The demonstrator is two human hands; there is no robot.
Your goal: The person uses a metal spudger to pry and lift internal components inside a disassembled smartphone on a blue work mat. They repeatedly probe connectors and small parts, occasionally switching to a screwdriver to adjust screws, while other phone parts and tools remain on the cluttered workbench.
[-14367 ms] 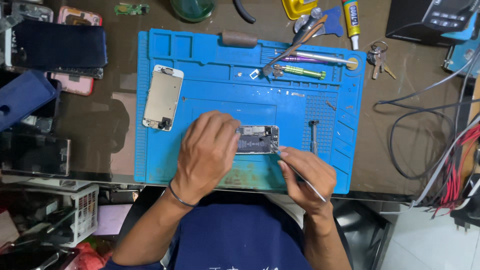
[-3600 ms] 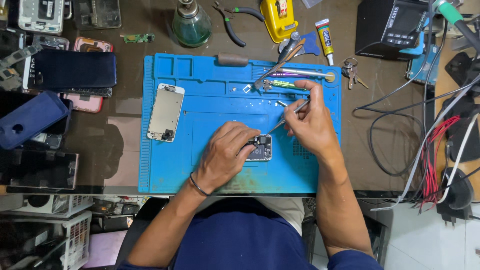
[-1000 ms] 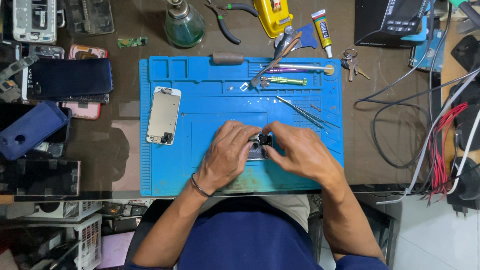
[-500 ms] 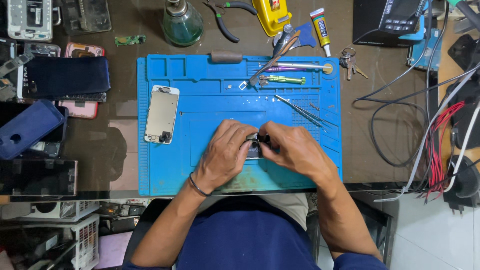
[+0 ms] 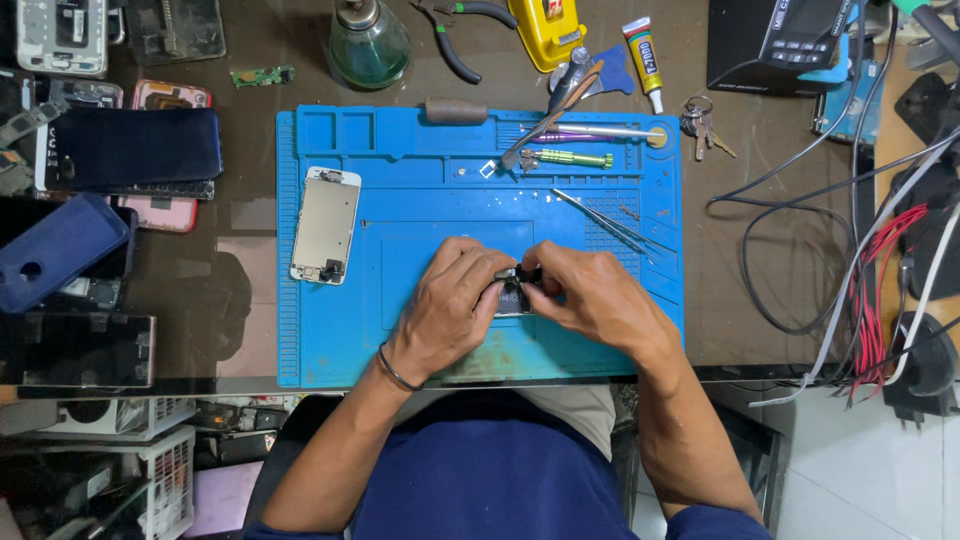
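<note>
An opened phone body (image 5: 516, 293) lies on the blue repair mat (image 5: 420, 190), mostly hidden under my hands. My left hand (image 5: 450, 305) grips its left side, fingers curled over it. My right hand (image 5: 590, 295) pinches at its top right edge with fingertips; whether it holds a small part I cannot tell. Both hands meet over the phone near the mat's front middle. Thin tweezers (image 5: 605, 220) lie on the mat just beyond my right hand. A detached white phone screen (image 5: 325, 225) rests face down at the mat's left.
Screwdrivers (image 5: 570, 158) and picks lie at the mat's far edge. A green glass bottle (image 5: 368, 45), pliers (image 5: 455, 30), a glue tube (image 5: 645, 60) and keys (image 5: 700, 125) sit behind. Phones and cases (image 5: 120, 150) crowd the left. Cables (image 5: 880, 290) hang at right.
Earlier my right hand worked with the tweezers; it has laid them on the mat and come down to the phone. Over the last second both hands have hardly moved.
</note>
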